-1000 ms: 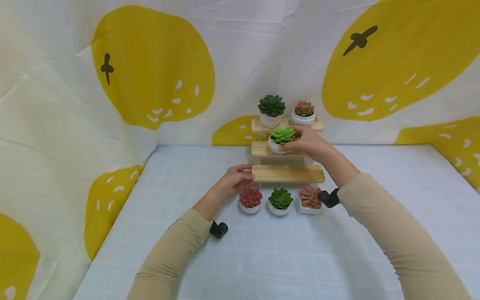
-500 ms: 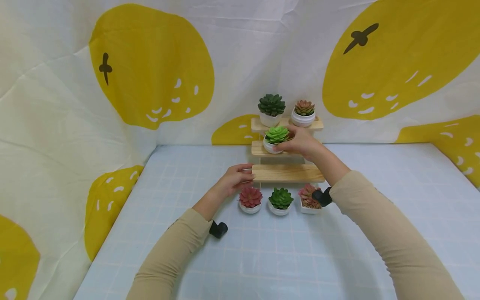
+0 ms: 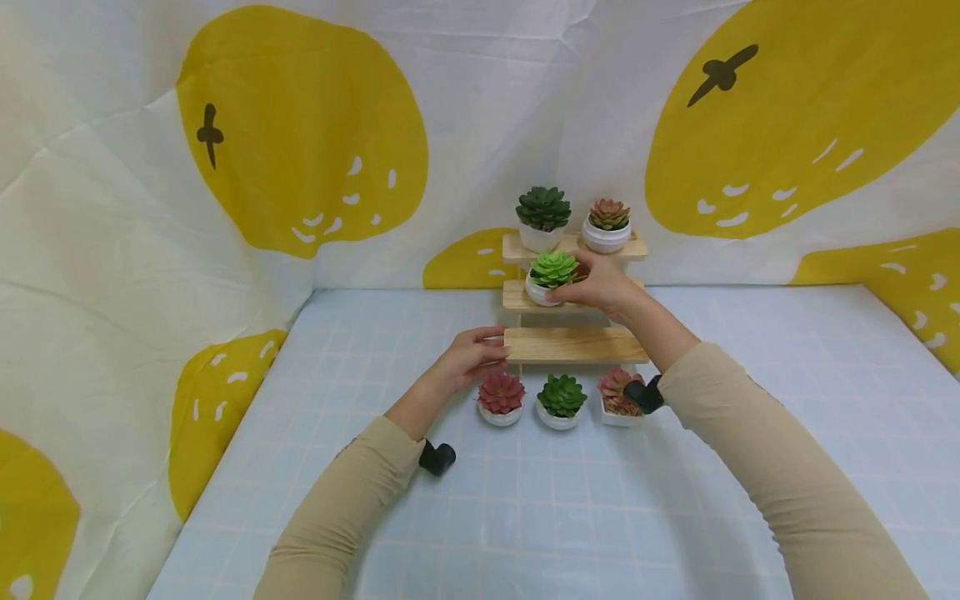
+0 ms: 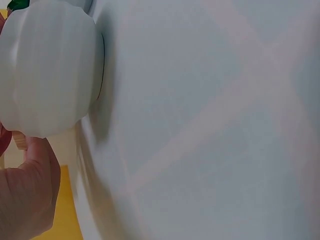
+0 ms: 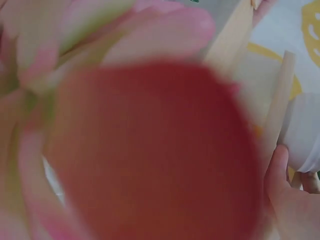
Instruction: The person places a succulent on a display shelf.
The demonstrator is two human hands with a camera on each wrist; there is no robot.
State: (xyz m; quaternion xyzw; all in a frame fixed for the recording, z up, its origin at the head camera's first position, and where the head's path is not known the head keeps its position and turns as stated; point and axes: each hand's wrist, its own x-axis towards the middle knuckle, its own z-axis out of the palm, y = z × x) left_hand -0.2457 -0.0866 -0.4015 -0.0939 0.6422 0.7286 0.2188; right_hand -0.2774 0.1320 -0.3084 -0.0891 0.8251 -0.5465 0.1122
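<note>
Yellow-patterned fabric [image 3: 303,133] backs a checked surface [image 3: 525,525] as, right of the frame's center, a right hand [image 3: 606,287] grips a bright-green potted succulent [image 3: 550,272] by its side, presumably keeping the base free, at the middle shelf [image 3: 513,297] of a wooden stand [image 3: 573,346]. The left hand [image 3: 468,358] pinches the stand's lower-left end, seemingly to steady it.

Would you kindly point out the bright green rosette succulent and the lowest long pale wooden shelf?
Bright green rosette succulent [image 3: 553,270]: head view, on its leaves.
Lowest long pale wooden shelf [image 3: 576,343]: head view, on its top.
</note>
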